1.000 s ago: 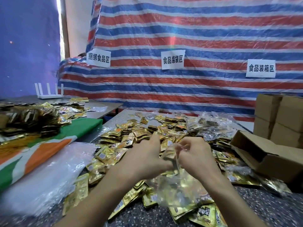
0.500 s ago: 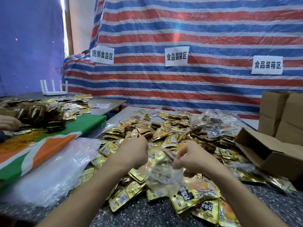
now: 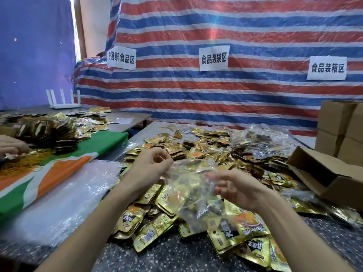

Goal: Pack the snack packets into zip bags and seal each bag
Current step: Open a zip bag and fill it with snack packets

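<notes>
head | left hand (image 3: 149,169), right hand (image 3: 235,187) pinch zip bag (image 3: 188,187) rim | packets (image 3: 196,146) beneath

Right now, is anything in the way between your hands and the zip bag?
No, nothing visible. The left hand and the right hand both hold the bag. The packets lie uncovered in a pile right under it.

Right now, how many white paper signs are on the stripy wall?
3. The left sign, the middle sign and the right sign all hang on the striped tarp. None seems hidden.
</notes>
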Available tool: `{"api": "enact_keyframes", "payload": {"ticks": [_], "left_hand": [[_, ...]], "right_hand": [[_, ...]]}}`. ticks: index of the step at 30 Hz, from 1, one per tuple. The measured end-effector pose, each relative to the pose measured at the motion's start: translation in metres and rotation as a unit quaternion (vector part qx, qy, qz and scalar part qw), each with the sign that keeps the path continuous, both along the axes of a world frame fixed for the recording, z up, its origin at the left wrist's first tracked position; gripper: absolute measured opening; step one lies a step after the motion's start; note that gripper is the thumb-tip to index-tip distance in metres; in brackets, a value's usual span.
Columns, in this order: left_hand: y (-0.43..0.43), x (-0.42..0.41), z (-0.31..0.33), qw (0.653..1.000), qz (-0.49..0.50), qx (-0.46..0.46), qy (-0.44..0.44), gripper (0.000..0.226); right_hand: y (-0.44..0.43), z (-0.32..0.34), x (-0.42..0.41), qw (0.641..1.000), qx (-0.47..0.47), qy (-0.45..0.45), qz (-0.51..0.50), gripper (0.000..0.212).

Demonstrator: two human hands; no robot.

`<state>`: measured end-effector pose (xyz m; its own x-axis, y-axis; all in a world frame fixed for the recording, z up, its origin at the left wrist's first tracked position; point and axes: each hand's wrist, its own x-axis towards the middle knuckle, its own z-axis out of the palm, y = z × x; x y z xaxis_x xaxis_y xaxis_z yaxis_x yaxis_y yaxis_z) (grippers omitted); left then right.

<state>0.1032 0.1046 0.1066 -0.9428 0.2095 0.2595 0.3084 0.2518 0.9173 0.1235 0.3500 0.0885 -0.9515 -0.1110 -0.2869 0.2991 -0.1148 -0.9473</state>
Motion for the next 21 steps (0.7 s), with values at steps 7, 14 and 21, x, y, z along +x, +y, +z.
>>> {"api": "enact_keyframes", "payload": {"ticks": [7,14,21], "left_hand": [[-0.025,0.001,0.001,0.984,-0.140,-0.100,0.045,0.016],[-0.039,0.001,-0.001,0.963,-0.126,-0.235,0.035,0.018],[-0.048,0.003,-0.002,0.979,-0.128,-0.161,-0.016,0.025]], "right_hand": [[-0.016,-0.016,-0.020,1.000,-0.021,-0.005,0.016,0.041],[-0.023,-0.040,-0.055,0.986,0.082,-0.031,-0.144,0.067],[-0.059,-0.053,-0.075,0.888,0.437,0.002,-0.144,0.040]]}}
